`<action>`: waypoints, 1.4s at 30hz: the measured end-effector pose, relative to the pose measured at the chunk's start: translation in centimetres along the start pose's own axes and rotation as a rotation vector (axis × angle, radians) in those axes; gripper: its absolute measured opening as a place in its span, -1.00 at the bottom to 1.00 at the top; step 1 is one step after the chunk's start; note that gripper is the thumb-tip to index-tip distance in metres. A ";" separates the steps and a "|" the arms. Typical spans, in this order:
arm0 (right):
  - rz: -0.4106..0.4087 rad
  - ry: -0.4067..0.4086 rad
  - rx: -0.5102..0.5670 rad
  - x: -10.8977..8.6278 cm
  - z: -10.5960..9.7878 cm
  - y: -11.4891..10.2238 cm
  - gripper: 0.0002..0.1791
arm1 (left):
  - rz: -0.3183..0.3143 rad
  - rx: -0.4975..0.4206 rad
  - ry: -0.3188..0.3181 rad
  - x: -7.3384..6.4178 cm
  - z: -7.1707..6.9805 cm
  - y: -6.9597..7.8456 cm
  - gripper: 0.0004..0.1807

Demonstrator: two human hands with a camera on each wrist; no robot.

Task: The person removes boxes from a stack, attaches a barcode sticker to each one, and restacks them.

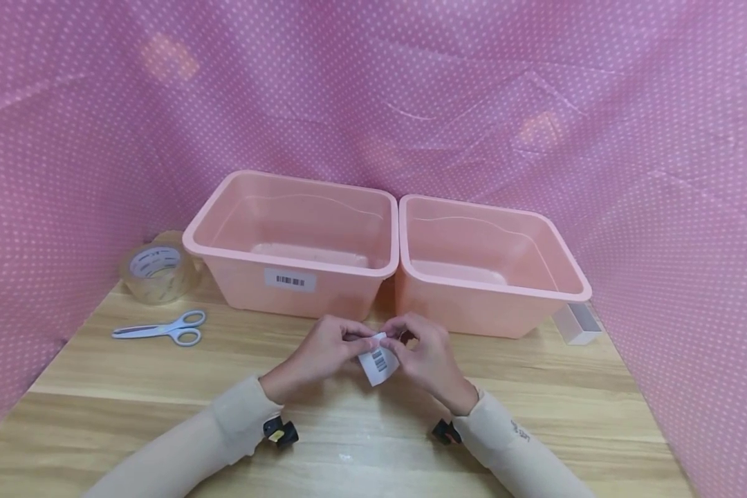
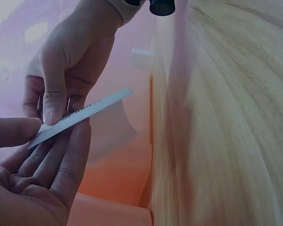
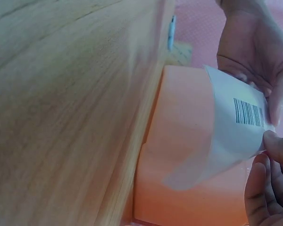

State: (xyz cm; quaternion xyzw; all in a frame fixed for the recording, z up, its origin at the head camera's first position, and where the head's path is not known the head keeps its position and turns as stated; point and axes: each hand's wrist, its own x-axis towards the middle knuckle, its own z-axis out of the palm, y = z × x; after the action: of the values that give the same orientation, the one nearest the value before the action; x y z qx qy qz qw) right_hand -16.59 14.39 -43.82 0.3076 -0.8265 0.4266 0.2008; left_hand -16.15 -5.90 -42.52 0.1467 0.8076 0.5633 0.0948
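The left hand (image 1: pixel 330 346), at ten o'clock of the barcode label (image 1: pixel 380 370), pinches its upper edge, thumb over fingers. The label hangs around six o'clock from where the pink bins (image 1: pixel 299 301) meet. At two o'clock, the right hand (image 1: pixel 431 354) pinches alongside, fingers curled. A slow, gentle pull should keep the barcode uncreased.

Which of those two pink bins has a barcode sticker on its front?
The left bin, the one beside the tape roll: a white barcode label is on its front. The right bin shows none there.
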 end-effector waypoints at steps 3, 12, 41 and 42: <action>-0.015 0.013 0.002 0.0 0.1 0.1 -0.76 | -0.011 -0.091 -0.037 0.0 -0.1 -0.1 -0.75; -0.112 0.015 -0.016 0.0 -0.1 0.1 -0.72 | -0.069 -0.273 -0.110 0.1 -0.4 -0.1 -0.66; -0.285 -0.031 -0.061 -0.1 -0.4 -0.2 -0.71 | -0.128 -0.298 -0.144 0.6 -1.3 -0.8 -0.75; -0.288 -0.031 -0.061 -0.1 -0.4 -0.2 -0.71 | -0.136 -0.301 -0.145 0.6 -1.3 -0.8 -0.75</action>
State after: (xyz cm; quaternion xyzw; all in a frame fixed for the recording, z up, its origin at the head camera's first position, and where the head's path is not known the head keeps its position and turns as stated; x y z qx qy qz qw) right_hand -16.35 14.64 -43.52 0.4235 -0.7893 0.3632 0.2564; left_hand -17.26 -7.09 -42.86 0.1163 0.7131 0.6582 0.2116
